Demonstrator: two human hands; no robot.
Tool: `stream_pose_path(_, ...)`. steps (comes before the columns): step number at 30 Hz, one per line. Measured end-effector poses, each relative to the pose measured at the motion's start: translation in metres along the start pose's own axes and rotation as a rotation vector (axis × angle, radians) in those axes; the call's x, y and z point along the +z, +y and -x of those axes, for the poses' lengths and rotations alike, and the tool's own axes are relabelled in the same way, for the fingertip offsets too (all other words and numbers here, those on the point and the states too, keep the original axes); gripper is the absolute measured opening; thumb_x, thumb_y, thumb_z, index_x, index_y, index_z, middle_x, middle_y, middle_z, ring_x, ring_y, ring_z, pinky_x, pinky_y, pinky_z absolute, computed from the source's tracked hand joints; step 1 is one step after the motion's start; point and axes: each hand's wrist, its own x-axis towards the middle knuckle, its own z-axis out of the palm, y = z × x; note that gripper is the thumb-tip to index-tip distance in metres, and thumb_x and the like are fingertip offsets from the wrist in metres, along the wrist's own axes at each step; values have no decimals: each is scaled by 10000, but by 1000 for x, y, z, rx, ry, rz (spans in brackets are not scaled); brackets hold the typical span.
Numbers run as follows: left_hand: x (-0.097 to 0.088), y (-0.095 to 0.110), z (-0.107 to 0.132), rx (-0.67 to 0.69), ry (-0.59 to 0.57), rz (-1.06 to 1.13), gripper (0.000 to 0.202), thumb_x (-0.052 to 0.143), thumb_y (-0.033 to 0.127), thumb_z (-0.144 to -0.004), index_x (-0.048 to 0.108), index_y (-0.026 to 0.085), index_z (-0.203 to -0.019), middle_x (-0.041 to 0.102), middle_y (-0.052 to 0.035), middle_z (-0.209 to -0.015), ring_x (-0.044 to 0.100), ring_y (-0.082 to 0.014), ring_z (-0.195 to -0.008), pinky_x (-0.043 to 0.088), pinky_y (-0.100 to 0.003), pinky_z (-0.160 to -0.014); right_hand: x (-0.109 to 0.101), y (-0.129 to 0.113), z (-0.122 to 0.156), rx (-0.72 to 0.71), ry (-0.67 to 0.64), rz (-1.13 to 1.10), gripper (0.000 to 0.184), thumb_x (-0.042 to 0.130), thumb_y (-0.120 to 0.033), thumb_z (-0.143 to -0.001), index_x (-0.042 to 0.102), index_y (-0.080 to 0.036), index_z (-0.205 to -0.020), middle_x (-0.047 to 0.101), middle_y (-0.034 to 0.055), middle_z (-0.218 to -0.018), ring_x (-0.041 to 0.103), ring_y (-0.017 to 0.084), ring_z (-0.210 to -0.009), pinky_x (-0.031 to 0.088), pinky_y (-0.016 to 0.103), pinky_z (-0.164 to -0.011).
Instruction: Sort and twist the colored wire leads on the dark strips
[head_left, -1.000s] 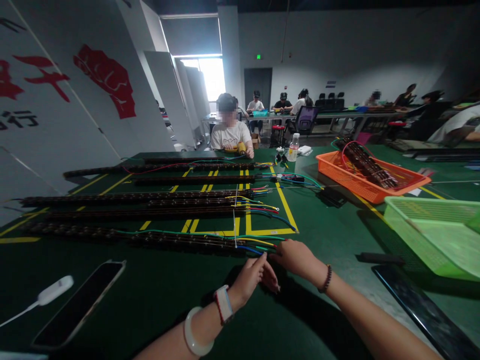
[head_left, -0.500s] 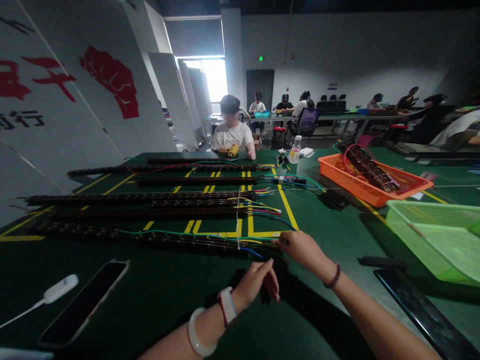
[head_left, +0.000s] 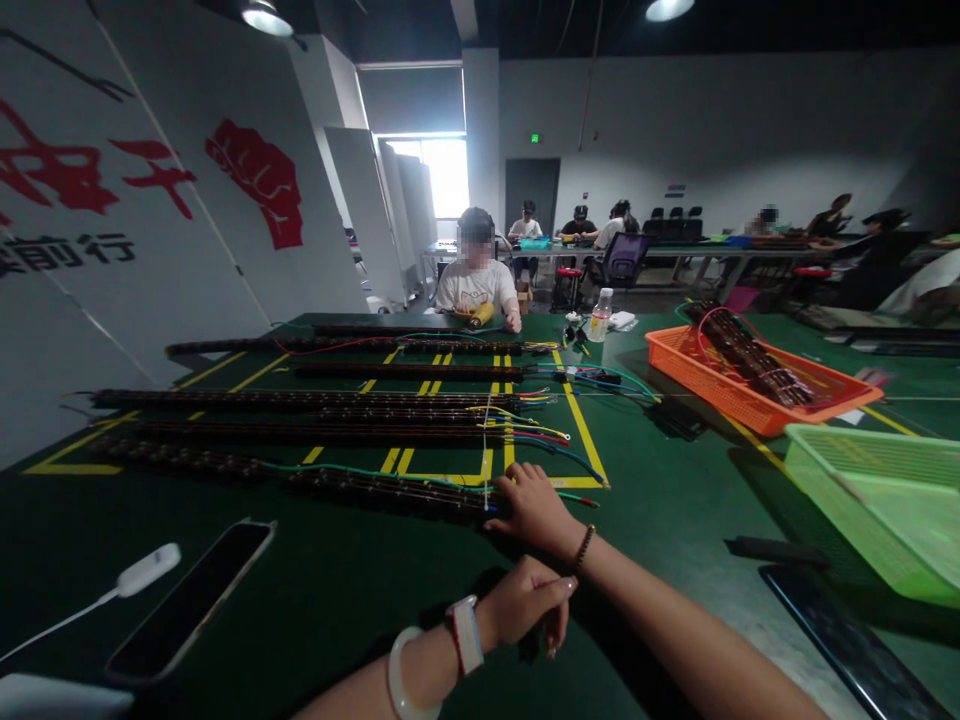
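Several long dark strips with coloured wires lie side by side on the green table [head_left: 660,500]. My right hand [head_left: 534,508] rests on the right end of the nearest strip [head_left: 315,480], fingers curled over it where its wires [head_left: 577,497] come out. A white cable tie [head_left: 487,450] stands up just left of that hand. My left hand [head_left: 525,605] hovers lower, nearer to me, loosely curled with fingers pointing down and nothing visible in it. That wrist wears a watch and a pale bangle.
A phone [head_left: 191,598] and a white charger plug [head_left: 148,569] lie at my left. An orange basket [head_left: 742,385] of strips and a green basket [head_left: 877,490] stand at right. A dark flat device [head_left: 855,630] lies near right. A person [head_left: 478,285] sits across the table; others work behind.
My right hand moved left onto the end of the nearest strip. My left hand drew back toward me, away from the wires. The view tilted up slightly.
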Motion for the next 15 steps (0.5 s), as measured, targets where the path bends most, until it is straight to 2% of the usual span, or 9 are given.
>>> stream_pose_path(5,0,8,5,102,35,-20,554,414,598,-796,563,162,-489,518,-36,-460,476,-119,-410,337,-238,-444,9,-8,-1,48,-45,25,391,559,-527,-811,558,-164,-957,575,85,-969,544,228,-901,393,336,-787)
stream_pose_path(8,-7,24,12,192,125,-55,509,410,539,-832,607,153,-566,578,-59,-530,540,-145,-500,402,-259,-537,13,-1,-8,68,-42,26,352,564,-484,-825,545,-176,-995,575,76,-980,564,206,-860,400,307,-747)
stream_pose_path(10,-20,35,22,231,213,-118,482,384,493,-866,627,148,-631,617,-69,-592,579,-161,-575,429,-273,-599,16,8,-17,101,15,51,344,582,-449,-823,544,-182,-1037,581,79,-991,560,213,-872,401,314,-759)
stream_pose_path(12,-43,45,35,292,392,-191,421,399,464,-871,630,153,-708,643,-67,-676,598,-172,-653,440,-277,-624,20,17,-28,132,112,78,371,599,-422,-817,539,-185,-1096,584,92,-1027,540,236,-927,395,341,-805)
stream_pose_path(15,-94,51,60,379,789,-260,309,435,420,-863,627,178,-885,650,-77,-950,590,-198,-920,459,-297,-760,28,28,-40,114,263,65,477,601,-441,-808,504,-181,-1197,551,122,-1139,492,265,-1025,368,384,-891)
